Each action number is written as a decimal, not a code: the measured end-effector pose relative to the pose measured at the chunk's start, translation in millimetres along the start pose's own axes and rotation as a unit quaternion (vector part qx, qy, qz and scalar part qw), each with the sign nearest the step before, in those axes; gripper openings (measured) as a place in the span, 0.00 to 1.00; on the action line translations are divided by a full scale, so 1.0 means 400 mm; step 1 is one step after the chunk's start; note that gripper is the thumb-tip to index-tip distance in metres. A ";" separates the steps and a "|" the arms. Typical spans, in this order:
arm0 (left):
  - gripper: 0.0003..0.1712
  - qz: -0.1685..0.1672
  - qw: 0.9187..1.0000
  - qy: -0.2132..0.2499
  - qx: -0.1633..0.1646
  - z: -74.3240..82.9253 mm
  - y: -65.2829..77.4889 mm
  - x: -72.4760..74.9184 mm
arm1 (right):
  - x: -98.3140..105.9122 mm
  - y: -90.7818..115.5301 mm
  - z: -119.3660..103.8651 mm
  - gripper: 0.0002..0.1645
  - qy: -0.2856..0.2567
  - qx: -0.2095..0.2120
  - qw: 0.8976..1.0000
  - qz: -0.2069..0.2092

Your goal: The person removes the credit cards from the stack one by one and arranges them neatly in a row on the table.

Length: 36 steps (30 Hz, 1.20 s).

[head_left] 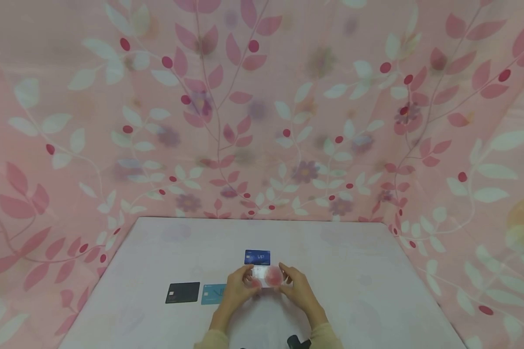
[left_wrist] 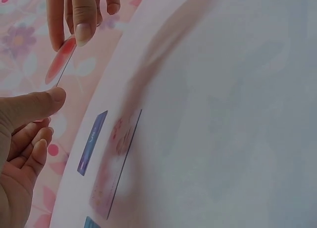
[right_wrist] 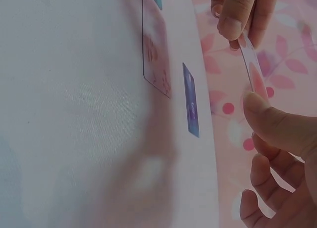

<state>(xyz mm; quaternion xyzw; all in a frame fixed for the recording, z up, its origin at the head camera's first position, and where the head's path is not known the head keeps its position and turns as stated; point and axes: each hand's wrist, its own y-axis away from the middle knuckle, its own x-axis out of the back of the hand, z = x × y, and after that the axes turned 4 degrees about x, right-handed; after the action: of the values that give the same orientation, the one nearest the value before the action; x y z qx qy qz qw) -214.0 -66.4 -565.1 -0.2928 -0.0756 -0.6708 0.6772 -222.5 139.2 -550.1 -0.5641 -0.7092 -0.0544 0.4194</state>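
Note:
Between my two hands, a thin card with pink round shapes [head_left: 268, 276] is held up above the table. My left hand [head_left: 239, 289] pinches its left end between thumb and fingers, and my right hand [head_left: 298, 289] pinches the opposite end. Both wrist views show this card nearly edge-on, tilted. Below it, a pinkish printed card [left_wrist: 116, 163] lies flat on the table; the hands and held card hide it in the head view. Just beyond the held card lies a blue VIP card [head_left: 257, 257]. A teal card [head_left: 211, 294] sits left of my left hand, partly covered by it.
A black card [head_left: 183, 293] lies on the white table [head_left: 353, 291], left of the teal one. Pink floral fabric [head_left: 262, 121] rises behind the table and along both sides. Near my right wrist is a dark object [head_left: 298, 342], cut off by the frame.

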 end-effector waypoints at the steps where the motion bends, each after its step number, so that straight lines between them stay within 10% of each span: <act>1: 0.32 0.000 1.000 0.002 -0.002 0.001 0.001 -0.001 | 0.001 0.003 0.000 0.34 0.001 0.003 1.000 0.001; 36: 0.32 -0.043 0.998 0.028 0.021 -0.016 0.036 -0.095 | 0.009 0.092 0.064 0.35 -0.014 -0.033 0.999 -0.001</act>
<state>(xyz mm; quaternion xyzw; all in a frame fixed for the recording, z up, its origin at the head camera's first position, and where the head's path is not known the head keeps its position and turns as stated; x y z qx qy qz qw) -205.7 -37.7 -593.5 -0.2559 -0.0834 -0.7051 0.6560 -205.2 169.2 -578.9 -0.5779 -0.7133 -0.0701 0.3902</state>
